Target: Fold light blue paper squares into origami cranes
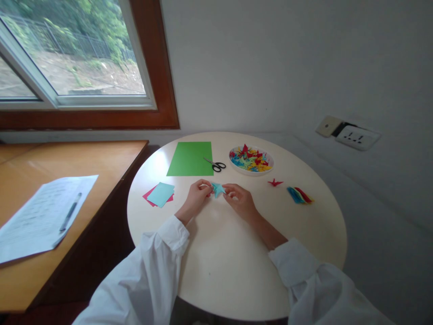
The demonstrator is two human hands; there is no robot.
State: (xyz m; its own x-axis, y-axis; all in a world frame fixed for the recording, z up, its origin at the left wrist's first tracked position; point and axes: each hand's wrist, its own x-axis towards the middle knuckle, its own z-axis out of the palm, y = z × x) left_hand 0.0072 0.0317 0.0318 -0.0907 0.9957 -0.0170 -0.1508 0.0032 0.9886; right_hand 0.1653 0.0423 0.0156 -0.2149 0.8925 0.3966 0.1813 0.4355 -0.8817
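Observation:
A light blue folded paper crane [217,190] is held between my two hands above the round table. My left hand [197,197] pinches its left end between thumb and fingers. At its right end, the fingertips of my right hand [240,198] are closed on it. Left of my hands lies a small stack of square paper sheets [160,194], light blue over red. A red paper crane [275,183] rests to the right, near a bundle of coloured folded paper strips [299,195]. The fingertips partly cover the crane's ends.
Black-handled scissors [218,166] lie across the edge of a green sheet [190,159] at the back of the round white table [237,271]. A white bowl [251,171] full of colourful folded paper stands behind my right hand. Papers [43,212] and a pen [70,212] lie on the wooden desk.

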